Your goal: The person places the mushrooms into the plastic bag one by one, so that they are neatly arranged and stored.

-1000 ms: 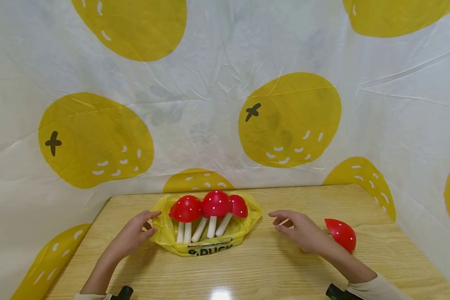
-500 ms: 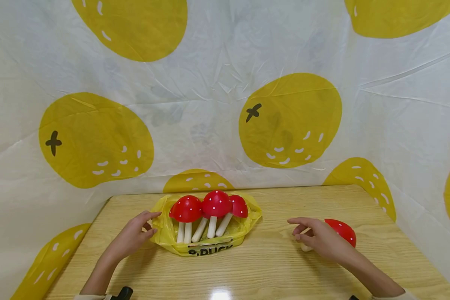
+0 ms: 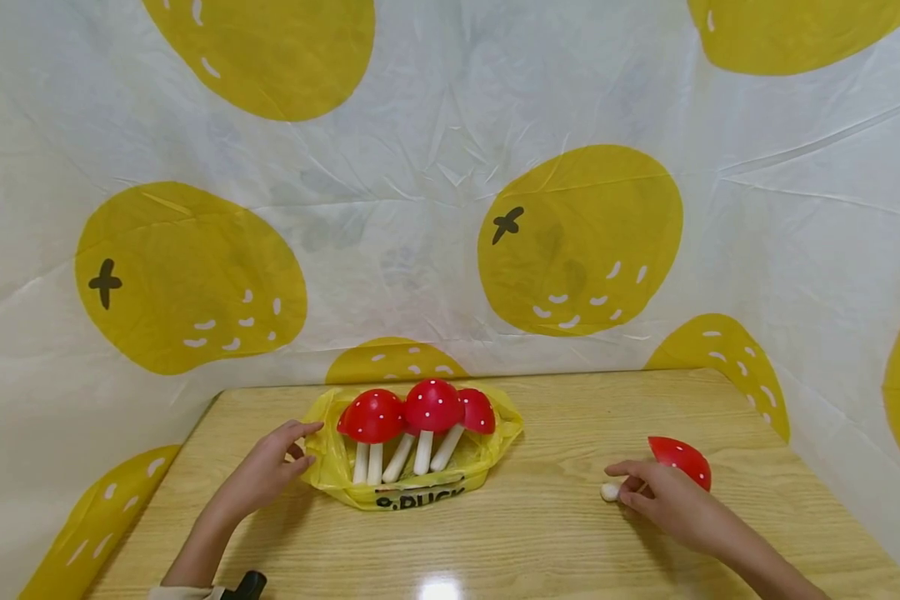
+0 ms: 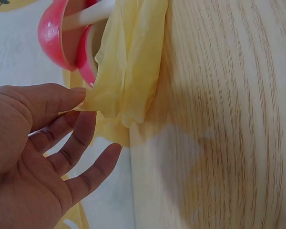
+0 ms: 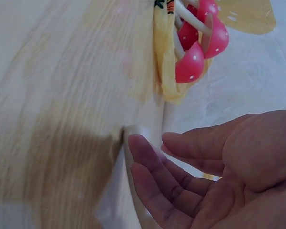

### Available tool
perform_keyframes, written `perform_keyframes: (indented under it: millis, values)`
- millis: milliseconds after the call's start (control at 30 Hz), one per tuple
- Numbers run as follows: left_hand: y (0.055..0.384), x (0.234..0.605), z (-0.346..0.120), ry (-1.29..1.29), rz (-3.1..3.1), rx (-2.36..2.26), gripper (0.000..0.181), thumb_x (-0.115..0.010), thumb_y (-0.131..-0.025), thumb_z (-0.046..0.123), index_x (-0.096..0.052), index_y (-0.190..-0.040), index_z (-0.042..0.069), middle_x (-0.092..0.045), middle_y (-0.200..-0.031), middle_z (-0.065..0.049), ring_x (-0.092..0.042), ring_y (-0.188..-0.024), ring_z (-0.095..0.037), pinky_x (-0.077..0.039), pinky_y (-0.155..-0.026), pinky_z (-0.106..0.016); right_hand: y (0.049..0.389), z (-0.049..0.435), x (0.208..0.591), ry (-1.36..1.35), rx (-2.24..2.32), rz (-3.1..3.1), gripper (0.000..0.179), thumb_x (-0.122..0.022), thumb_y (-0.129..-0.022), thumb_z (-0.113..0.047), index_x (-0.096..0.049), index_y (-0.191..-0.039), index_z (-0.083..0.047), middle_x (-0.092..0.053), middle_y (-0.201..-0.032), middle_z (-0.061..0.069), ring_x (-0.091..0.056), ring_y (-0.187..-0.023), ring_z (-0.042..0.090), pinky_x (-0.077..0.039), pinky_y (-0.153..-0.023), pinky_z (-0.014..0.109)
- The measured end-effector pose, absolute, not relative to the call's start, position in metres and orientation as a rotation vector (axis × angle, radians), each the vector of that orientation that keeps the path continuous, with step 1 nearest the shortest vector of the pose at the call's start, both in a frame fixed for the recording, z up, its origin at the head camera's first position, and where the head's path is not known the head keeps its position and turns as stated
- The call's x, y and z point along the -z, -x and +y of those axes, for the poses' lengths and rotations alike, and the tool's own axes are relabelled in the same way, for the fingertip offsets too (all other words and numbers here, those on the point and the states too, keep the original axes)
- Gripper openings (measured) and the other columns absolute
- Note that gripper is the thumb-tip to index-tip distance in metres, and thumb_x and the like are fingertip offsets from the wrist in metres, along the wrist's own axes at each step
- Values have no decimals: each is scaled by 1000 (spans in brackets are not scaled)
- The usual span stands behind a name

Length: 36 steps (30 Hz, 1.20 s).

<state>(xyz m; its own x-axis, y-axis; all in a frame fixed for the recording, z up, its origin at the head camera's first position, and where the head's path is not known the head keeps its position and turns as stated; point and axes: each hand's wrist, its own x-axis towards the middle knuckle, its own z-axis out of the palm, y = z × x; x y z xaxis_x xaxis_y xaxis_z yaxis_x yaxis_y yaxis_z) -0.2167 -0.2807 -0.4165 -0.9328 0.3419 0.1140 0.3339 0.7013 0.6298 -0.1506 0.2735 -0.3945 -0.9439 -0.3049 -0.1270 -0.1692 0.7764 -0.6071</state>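
A yellow plastic bag (image 3: 420, 500) with dark lettering lies spread on the table, holding several red toy mushrooms (image 3: 375, 415) with white dots and pale stems. My left hand (image 3: 266, 471) pinches the bag's left edge between thumb and finger, the other fingers loosely bent, as the left wrist view shows. On the right, one more toy mushroom (image 3: 682, 460) lies on its side on the table, partly hidden by my right hand (image 3: 671, 504). The right fingers are bent right at its pale stem, whose tip shows beyond them; in the right wrist view a gap shows between thumb and fingertips.
The wooden table (image 3: 525, 542) ends at the back against a white curtain (image 3: 420, 250) printed with big yellow fruit. This cloth also hangs along the left and right sides. A dark strap piece (image 3: 247, 586) is on the left wrist.
My right hand has moved right and slightly nearer to me, from beside the bag to the lone mushroom's stem. The left hand, the bag and the mushrooms have stayed in place.
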Motion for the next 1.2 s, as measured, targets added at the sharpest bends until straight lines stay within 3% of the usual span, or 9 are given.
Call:
perform_keyframes:
  millis: [233,333,433,567,833,1033,1200]
  values:
    - [218,414,-278,-532,2880,-1034,48,-69,-93,0,-57,-140,-2,-61,-111,-9,-60,-88,-17,-52,-66,-24,155,268,403,305,693,2918,29,-77,-87,-8,-73,-114,3,-73,-109,9,-65,-94,19,-58,-83,42]
    - [218,414,-279,-517,2877,-1029,49,-69,-93,0,-57,-140,-2,-61,-111,-8,-60,-88,-17,-52,-66,-24,156,266,406,346,581,3001,26,-78,-86,-8,-75,-111,-1,-74,-104,6,-61,-89,17,-57,-78,38]
    - [217,413,-280,-509,2877,-1032,49,-69,-93,-1,-57,-140,-3,-61,-112,-9,-60,-88,-17,-52,-66,-24,154,265,409,363,480,3096,22,-75,-88,-8,-77,-110,-6,-75,-96,3,-57,-76,14,-51,-64,31]
    - [215,413,-281,-509,2874,-1050,49,-68,-93,-2,-56,-140,-3,-62,-113,-10,-60,-87,-17,-52,-65,-24,152,267,412,353,379,3199,21,-71,-89,-7,-78,-109,-10,-76,-94,5,-62,-73,16,-47,-58,33]
    - [214,413,-282,-502,2886,-1038,48,-69,-93,-1,-57,-140,-3,-62,-115,-10,-60,-88,-17,-53,-67,-23,160,275,417,329,537,3185,19,-71,-88,-2,-77,-105,-5,-76,-102,8,-67,-85,21,-54,-71,42]
    - [214,414,-283,-493,2890,-1033,48,-69,-93,-1,-57,-140,-2,-62,-116,-10,-60,-89,-18,-53,-67,-23,172,287,416,233,710,3091,18,-65,-91,2,-74,-106,1,-75,-95,8,-63,-80,17,-49,-64,33]
    - [215,415,-283,-514,2891,-1036,48,-69,-93,-1,-57,-140,-2,-62,-116,-10,-61,-89,-17,-53,-67,-24,179,299,412,31,895,3005,18,-64,-98,-10,-76,-108,-2,-75,-95,8,-64,-81,17,-49,-64,30]
